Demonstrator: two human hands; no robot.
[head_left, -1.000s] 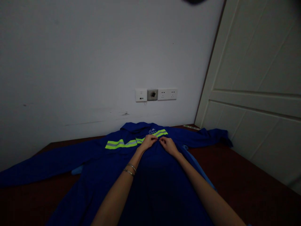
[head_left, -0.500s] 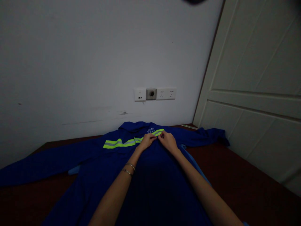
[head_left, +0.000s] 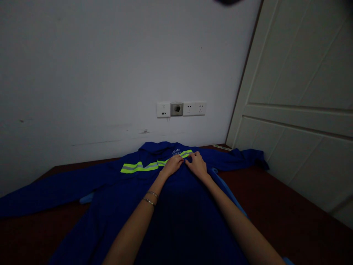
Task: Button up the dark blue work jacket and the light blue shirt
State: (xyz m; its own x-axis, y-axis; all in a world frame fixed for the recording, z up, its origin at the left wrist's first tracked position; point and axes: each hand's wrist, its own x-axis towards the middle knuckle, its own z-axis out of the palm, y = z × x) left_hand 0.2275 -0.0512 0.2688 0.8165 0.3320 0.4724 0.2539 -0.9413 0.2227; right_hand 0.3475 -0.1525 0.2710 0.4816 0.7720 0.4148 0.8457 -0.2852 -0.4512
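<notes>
A blue work jacket (head_left: 118,206) with a yellow-green and grey reflective stripe (head_left: 139,167) lies spread out, its sleeves out to both sides. White printing (head_left: 176,151) shows on the chest above the stripe. My left hand (head_left: 173,165), with bracelets at the wrist, has its fingers pressed together on the jacket at the stripe's lower edge. Close beside it, my right hand (head_left: 198,165) rests at the stripe's right end, thumb and forefinger a little apart. The bit of cloth between the hands is too dark and small to make out.
The jacket lies on a dark reddish-brown surface (head_left: 275,206) against a white wall (head_left: 96,73). Wall sockets (head_left: 194,108) sit above the collar. A pale panelled door (head_left: 298,84) stands at the right. A light blue edge (head_left: 86,198) shows under the left sleeve.
The thumb and forefinger of my right hand have parted slightly. My left hand has stayed nearly in place, its fingers flattening a little. The jacket lies as before.
</notes>
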